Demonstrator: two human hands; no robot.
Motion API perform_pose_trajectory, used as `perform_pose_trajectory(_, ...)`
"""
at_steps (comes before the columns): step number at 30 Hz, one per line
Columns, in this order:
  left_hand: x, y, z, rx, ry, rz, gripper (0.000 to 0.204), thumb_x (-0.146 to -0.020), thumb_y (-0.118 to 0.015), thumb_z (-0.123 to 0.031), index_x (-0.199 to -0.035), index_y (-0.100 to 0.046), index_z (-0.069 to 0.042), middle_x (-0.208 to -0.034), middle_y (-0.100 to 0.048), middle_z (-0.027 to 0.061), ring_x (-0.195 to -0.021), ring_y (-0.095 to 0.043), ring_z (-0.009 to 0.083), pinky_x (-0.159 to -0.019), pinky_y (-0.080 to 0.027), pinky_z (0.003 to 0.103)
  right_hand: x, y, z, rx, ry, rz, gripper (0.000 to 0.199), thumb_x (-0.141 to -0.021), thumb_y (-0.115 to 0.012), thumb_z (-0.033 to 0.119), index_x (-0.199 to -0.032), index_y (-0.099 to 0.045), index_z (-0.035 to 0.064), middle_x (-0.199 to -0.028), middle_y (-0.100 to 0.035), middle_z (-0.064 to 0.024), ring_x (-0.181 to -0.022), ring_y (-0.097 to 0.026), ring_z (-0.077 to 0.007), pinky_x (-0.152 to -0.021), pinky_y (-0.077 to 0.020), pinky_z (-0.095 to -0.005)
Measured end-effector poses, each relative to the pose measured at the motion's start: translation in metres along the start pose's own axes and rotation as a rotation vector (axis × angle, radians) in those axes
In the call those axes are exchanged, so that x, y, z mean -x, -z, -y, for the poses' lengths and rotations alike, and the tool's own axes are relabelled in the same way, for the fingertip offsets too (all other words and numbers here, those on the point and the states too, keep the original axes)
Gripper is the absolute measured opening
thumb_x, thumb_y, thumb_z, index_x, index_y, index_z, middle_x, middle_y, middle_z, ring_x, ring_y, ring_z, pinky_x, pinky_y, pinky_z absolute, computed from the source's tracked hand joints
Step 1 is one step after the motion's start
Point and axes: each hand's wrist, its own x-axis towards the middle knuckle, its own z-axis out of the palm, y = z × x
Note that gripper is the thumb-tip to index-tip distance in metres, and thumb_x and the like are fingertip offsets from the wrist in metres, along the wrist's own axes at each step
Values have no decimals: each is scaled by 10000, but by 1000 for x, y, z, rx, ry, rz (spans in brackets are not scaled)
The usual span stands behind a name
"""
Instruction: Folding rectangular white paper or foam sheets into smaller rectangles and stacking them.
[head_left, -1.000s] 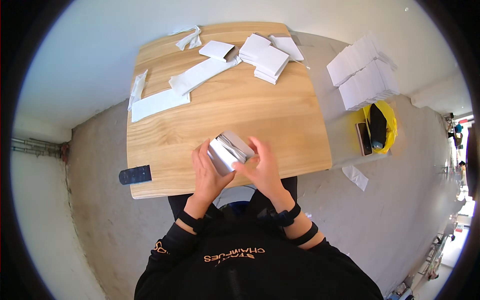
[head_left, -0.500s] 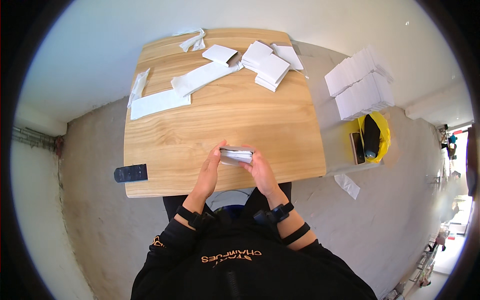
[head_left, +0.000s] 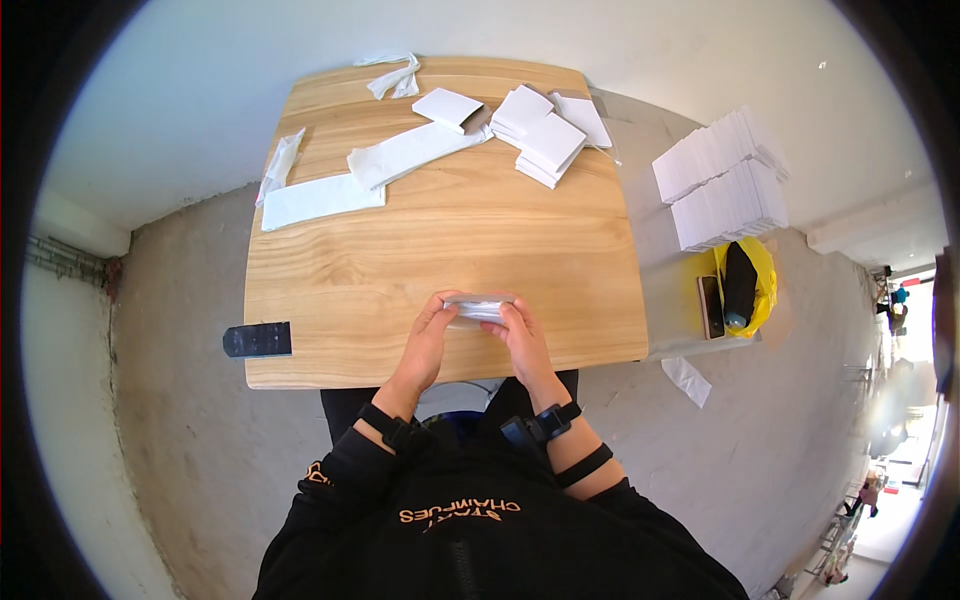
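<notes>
Between my two hands, over the near part of the wooden table [head_left: 430, 250], is a small white flat box [head_left: 479, 310] with white layered contents showing at its open side. My left hand [head_left: 428, 335] grips its left end, the thumb on the near side. My right hand [head_left: 522, 335] holds the right end, thumb pressed near the open side. Farther back lie several flat white boxes [head_left: 552, 143] in an overlapping pile. A single white box [head_left: 447, 108] with an open dark end lies left of them. Two long white packets [head_left: 415, 153] stretch across the table's left half.
Crumpled clear-white wrapping [head_left: 398, 82] lies at the far left edge. A dark flat object [head_left: 257, 340] juts over the left edge. Right of the table are stacked white boxes [head_left: 727, 205], a phone [head_left: 711, 306] and a yellow bag [head_left: 766, 290]. A white wrapper [head_left: 686, 382] is on the floor.
The box has tilted, so its open side looks narrower. Both thumbs have shifted inward along its near side. The whole view has moved slightly.
</notes>
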Motion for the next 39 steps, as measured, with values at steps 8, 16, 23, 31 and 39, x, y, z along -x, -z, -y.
perform_pose_trajectory(8,1,-1,-5,93,-6,49,267,-958,-391,-147,-1143,-550,-40,-1187,-566,72,-1165,-445,171,-1041,-277,318,0,0,-2,-151,-18,-44,257,-984,-450,197,-1153,-551,32,-1110,-585,-75,-1036,-554,-165,-885,-468,-333)
perform_pose_trajectory(16,1,-1,-1,84,-56,15,306,-998,-413,-268,-1064,-595,-31,-1164,-584,74,-1152,-457,174,-1033,-279,330,0,0,0,-237,-78,9,402,-1009,-336,335,-1182,-542,36,-1110,-577,-53,-1043,-522,-142,-901,-415,-324)
perform_pose_trajectory(23,5,3,-12,-97,-111,51,146,-964,-527,-145,-1018,-611,-39,-1095,-598,57,-1041,-513,134,-963,-367,295,-1,-1,-1,-25,-1,69,366,-999,-443,339,-1215,-507,51,-1104,-569,-62,-1035,-519,-132,-887,-416,-303)
perform_pose_trajectory(31,10,-2,-29,-712,-527,-34,171,-864,-636,-48,-1034,-623,-28,-1051,-612,114,-1020,-577,238,-888,-448,328,-4,12,-3,128,125,100,358,-954,-560,181,-1284,-484,67,-1180,-516,-54,-1092,-520,-145,-905,-461,-306)
perform_pose_trajectory(39,13,1,-39,-830,-478,4,283,-789,-711,-41,-1058,-628,-21,-1025,-621,135,-952,-600,280,-834,-470,335,4,5,27,457,346,100,305,-886,-650,105,-1175,-590,26,-1103,-498,-99,-1034,-572,-186,-859,-550,-312)
